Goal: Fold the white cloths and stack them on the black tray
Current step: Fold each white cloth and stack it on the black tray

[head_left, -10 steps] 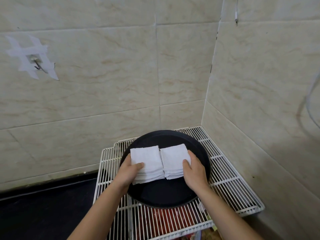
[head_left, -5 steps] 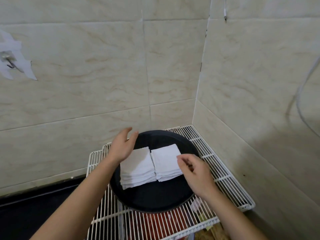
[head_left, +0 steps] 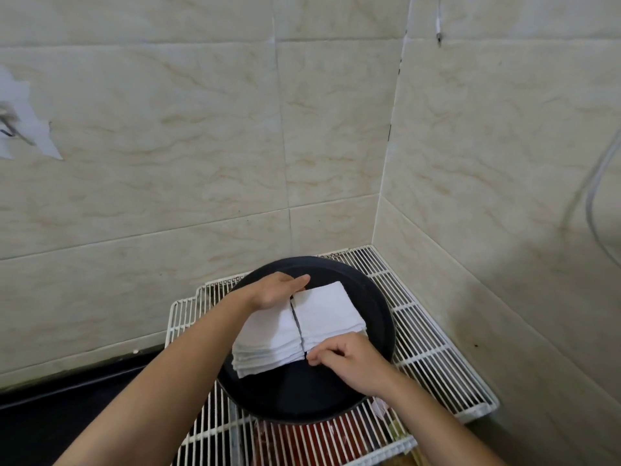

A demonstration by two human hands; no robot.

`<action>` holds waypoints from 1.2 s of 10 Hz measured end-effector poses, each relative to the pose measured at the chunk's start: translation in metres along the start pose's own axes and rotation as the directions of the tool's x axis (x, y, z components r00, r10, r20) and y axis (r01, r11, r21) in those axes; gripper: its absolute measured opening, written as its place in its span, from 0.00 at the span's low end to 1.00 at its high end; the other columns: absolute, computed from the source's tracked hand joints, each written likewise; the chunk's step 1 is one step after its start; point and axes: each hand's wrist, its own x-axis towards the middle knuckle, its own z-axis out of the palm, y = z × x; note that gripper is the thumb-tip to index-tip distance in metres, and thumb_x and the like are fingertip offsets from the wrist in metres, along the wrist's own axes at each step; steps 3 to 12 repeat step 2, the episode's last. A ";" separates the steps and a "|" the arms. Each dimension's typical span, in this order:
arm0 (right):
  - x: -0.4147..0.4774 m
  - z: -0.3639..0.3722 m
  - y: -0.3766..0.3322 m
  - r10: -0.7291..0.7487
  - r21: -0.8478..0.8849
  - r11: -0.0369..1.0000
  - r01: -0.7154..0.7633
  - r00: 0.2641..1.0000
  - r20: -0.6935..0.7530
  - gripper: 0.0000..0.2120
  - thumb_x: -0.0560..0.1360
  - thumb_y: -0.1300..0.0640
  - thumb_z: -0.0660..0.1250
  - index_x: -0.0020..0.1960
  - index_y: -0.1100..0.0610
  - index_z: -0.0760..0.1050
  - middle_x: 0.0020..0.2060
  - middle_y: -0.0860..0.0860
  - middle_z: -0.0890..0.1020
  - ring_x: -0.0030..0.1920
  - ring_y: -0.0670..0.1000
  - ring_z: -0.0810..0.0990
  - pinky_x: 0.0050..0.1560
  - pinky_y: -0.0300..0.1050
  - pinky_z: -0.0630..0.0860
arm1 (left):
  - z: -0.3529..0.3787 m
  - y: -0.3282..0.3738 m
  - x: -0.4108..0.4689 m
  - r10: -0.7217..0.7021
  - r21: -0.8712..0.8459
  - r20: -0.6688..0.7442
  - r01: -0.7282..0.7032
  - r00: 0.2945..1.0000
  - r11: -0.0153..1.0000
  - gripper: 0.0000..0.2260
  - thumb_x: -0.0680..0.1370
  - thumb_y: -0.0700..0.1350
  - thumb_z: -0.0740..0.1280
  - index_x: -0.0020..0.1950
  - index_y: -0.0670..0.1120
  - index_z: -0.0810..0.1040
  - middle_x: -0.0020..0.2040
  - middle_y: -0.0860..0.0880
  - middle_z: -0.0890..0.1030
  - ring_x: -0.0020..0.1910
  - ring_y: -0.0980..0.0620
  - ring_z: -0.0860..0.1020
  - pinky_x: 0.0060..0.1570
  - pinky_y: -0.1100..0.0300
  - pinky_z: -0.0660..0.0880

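Observation:
Two stacks of folded white cloths lie side by side on the round black tray [head_left: 379, 304]. The left stack [head_left: 268, 341] is thicker; the right stack [head_left: 327, 311] is separated from it by a narrow gap. My left hand [head_left: 274, 290] rests flat, fingers together, against the far edge of the left stack. My right hand [head_left: 353, 361] sits at the near edge of the right stack, fingers curled and pinched at its front corner. Neither stack is lifted.
The tray sits on a white wire rack [head_left: 433, 351] in a tiled wall corner. Red packages [head_left: 312, 442] show beneath the rack. A dark surface [head_left: 40, 425] lies to the left. A cable [head_left: 594, 203] hangs on the right wall.
My left hand moved from the stack's left side to its far edge. My right hand dropped from beside the right stack to its near corner and curled its fingers.

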 end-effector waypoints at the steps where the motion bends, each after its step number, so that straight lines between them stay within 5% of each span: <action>1: -0.005 -0.001 0.001 -0.026 -0.052 0.998 0.027 0.999 0.024 0.09 0.79 0.53 0.67 0.52 0.46 0.85 0.50 0.38 0.86 0.56 0.36 0.81 0.66 0.45 0.75 | -0.005 -0.002 -0.013 0.057 -0.062 -0.175 -0.069 0.983 0.996 0.29 0.81 0.65 0.53 0.70 0.45 0.74 0.65 0.50 0.78 0.65 0.50 0.74 0.68 0.55 0.67; 2: -0.013 -0.014 -0.009 -0.048 -0.105 0.993 0.050 0.999 0.021 0.08 0.78 0.53 0.69 0.53 0.44 0.84 0.49 0.37 0.85 0.54 0.36 0.81 0.63 0.44 0.78 | -0.011 -0.023 -0.036 0.112 0.015 -0.498 -0.121 0.860 0.993 0.23 0.84 0.59 0.51 0.57 0.46 0.79 0.54 0.49 0.80 0.55 0.48 0.77 0.54 0.55 0.70; 12: -0.013 -0.014 -0.009 -0.048 -0.105 0.993 0.050 0.999 0.021 0.08 0.78 0.53 0.69 0.53 0.44 0.84 0.49 0.37 0.85 0.54 0.36 0.81 0.63 0.44 0.78 | -0.011 -0.023 -0.036 0.112 0.015 -0.498 -0.121 0.860 0.993 0.23 0.84 0.59 0.51 0.57 0.46 0.79 0.54 0.49 0.80 0.55 0.48 0.77 0.54 0.55 0.70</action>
